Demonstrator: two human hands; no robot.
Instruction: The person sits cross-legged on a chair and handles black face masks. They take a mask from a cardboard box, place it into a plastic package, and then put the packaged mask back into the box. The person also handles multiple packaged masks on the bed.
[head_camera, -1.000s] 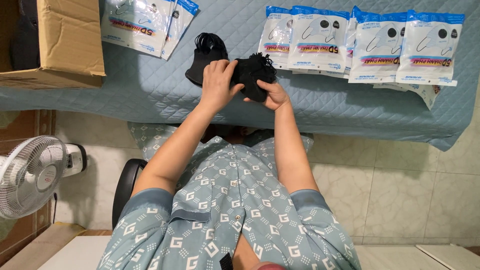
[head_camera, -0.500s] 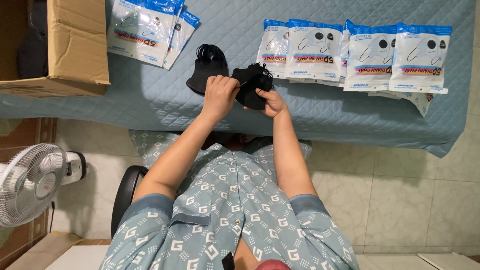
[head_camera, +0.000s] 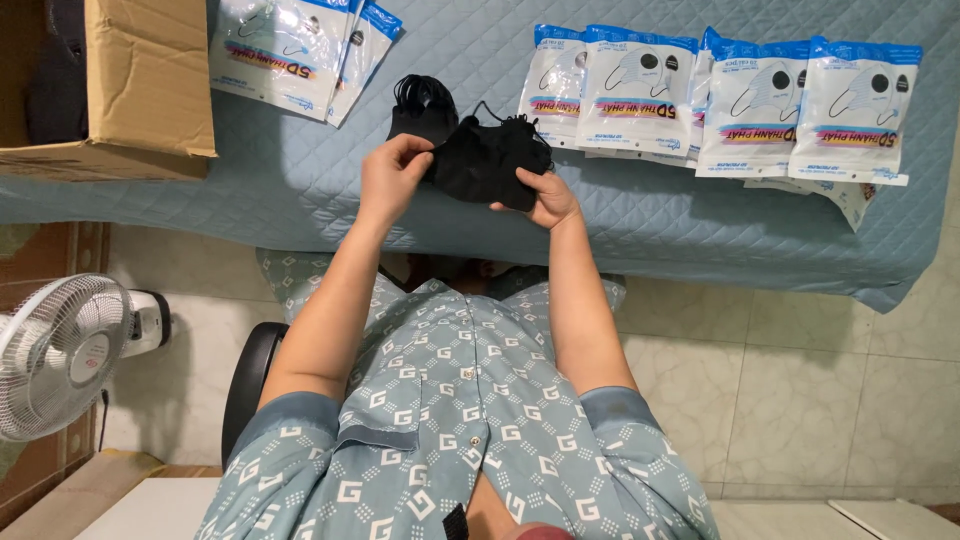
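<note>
Both hands grip one black fabric face mask (head_camera: 485, 160) – left hand (head_camera: 392, 177) pinching its left edge, right hand (head_camera: 545, 197) its right – sorting underway, and next calls for a packet, likely.

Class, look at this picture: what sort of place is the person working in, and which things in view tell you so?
Probably a home packing spot, not a factory: a quilted blue cover serves as the work surface, sealed mask packets lie in a row, a cardboard box sits at one end, and a household fan stands on the tiled floor.
</note>
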